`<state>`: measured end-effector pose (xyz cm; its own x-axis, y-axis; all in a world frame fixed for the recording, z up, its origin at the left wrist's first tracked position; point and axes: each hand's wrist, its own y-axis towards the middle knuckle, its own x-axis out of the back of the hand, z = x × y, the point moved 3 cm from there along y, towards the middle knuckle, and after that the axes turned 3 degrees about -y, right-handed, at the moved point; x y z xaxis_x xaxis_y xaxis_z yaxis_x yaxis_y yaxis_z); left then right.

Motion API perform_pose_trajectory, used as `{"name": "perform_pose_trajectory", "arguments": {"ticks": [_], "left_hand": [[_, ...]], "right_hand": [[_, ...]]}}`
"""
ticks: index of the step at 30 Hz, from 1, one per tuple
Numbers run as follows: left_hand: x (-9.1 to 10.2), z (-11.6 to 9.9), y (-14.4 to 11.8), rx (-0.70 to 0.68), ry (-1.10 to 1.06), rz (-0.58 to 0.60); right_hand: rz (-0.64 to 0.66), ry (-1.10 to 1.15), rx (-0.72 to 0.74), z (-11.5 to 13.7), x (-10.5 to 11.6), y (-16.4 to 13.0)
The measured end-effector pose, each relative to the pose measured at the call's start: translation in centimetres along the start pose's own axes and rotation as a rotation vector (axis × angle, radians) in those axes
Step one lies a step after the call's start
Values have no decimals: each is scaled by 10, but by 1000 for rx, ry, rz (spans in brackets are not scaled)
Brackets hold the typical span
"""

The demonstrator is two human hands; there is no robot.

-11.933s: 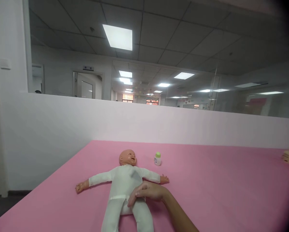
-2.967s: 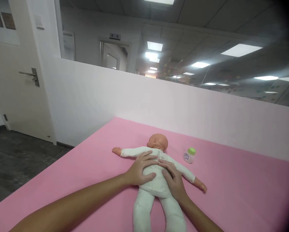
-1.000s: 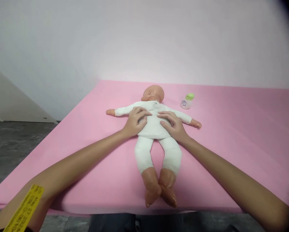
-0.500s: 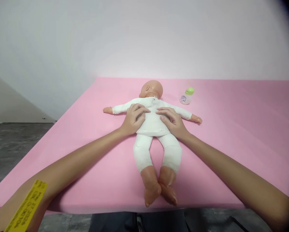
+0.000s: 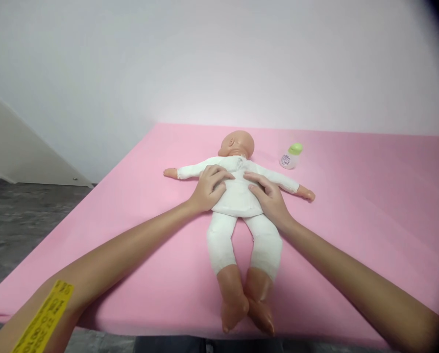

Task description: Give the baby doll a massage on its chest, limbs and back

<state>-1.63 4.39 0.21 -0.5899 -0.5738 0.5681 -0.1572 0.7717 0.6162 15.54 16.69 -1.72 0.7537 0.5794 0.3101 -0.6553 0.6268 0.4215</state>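
A baby doll in a white suit lies face down on the pink table, arms spread, head turned left, bare feet toward me. My left hand rests flat on the left side of its back, fingers apart. My right hand lies flat on the right side of its back. Neither hand grips anything. A small bottle with a green cap lies on the table just right of the doll's head.
A white partition wall stands along the table's far edge. Dark grey floor lies to the left, beyond the table's left edge. A yellow tag sits on my left forearm.
Both hands stay flat on the doll's back, shifting only slightly. The view has drifted a little, so doll and bottle sit slightly lower and further right.
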Motion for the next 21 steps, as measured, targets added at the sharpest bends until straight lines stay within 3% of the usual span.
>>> {"name": "perform_pose_trajectory", "arguments": {"ticks": [11, 21], "left_hand": [[3, 3, 7, 27, -153, 23], [4, 2, 6, 23, -129, 6]], "right_hand": [[-29, 4, -76, 2, 8, 1], [19, -88, 154, -4, 6, 1]]}}
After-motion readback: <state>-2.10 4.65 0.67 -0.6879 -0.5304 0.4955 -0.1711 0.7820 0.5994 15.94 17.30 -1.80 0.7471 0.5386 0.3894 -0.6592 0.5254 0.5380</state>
